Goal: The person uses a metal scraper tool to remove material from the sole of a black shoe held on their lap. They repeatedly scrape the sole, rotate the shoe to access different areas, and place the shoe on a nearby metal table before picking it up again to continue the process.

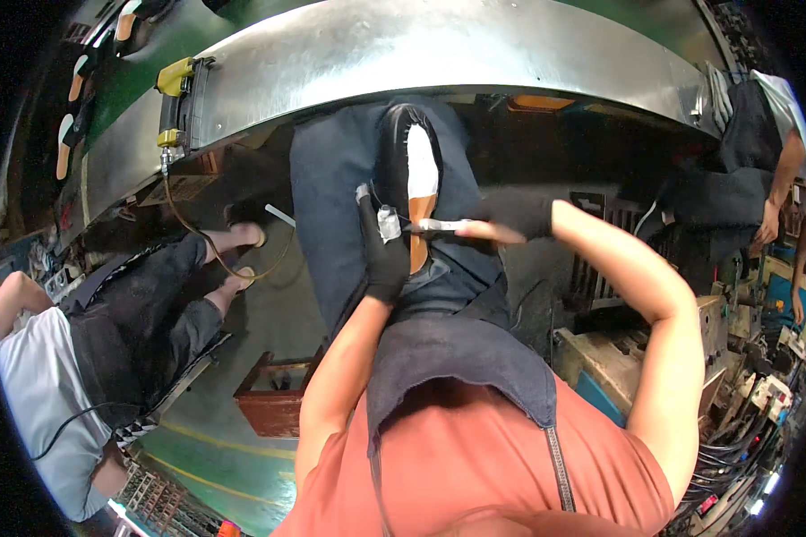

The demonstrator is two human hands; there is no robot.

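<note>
A black shoe upper [390,170] rests sole side up across my lap, its toe pointing away from me. Its underside shows a white panel [423,161] toward the toe and a brown insole [418,258] at the heel. My left hand [384,246], in a black fingerless glove with taped fingertips, grips the heel part from the left. From the right, my right hand [501,224], also gloved and with white tape on a finger, reaches over the brown part. Its fingers are closed together; what they hold is too small to make out.
A long metal bench [439,45] curves across in front, with a yellow and black air tool [175,98] hung on its edge by a hose. Seated people are at left [72,376] and right [761,161]. A brown wooden stool [273,407] and a machine box [636,362] flank me.
</note>
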